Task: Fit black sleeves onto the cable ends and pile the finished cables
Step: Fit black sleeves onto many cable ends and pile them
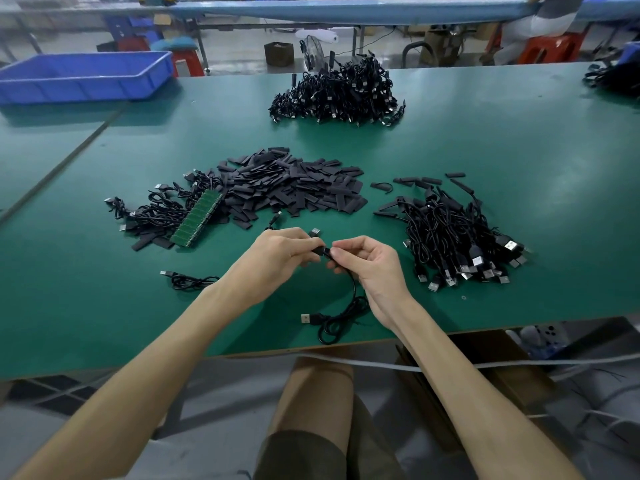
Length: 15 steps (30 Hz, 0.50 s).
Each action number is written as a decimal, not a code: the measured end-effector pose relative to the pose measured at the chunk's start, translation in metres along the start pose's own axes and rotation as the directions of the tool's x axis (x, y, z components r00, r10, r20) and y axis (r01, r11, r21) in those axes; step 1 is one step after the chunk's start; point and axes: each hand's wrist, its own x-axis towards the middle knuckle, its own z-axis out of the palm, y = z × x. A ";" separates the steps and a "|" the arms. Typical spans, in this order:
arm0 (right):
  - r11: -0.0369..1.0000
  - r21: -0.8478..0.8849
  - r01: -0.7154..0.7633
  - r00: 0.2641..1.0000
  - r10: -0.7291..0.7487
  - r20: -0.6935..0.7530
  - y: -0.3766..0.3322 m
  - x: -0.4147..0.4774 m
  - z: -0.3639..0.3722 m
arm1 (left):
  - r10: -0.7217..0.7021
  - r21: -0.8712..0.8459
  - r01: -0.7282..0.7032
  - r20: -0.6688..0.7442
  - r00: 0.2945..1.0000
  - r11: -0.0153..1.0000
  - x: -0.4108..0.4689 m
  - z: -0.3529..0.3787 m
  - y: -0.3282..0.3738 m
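green table (485, 150) fills view. blue tray (83, 76) at far-left corner. far cable pile (339, 91) top centre. sleeve heap (294, 188) mid-table; plug-end cable pile (457, 237) to its rt, small cable bunch (152, 213) to its left w/ green board strip (199, 216) lying on it. L hand (280, 252) + R hand (367, 261) meet near front edge: L fingers curled, pinching black sleeve (320, 251); R fingers curled, pinching cable (346, 306) right at sleeve, rest of it coiled on table by near edge. loose cable (190, 280) left of L wrist.
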 end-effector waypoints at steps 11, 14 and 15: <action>1.000 0.022 0.000 1.000 0.000 0.019 0.002 0.001 -0.001 | 0.072 0.107 -0.073 0.016 0.997 0.992 -0.004 0.000 0.002; 1.000 0.019 0.001 1.000 -0.001 0.024 0.002 0.001 -0.001 | 0.089 0.152 -0.090 0.010 0.996 0.984 -0.005 0.001 0.003; 1.000 0.021 0.002 1.000 -0.002 0.026 0.002 0.001 0.000 | 0.095 0.156 -0.095 0.008 0.995 0.983 -0.005 0.001 0.002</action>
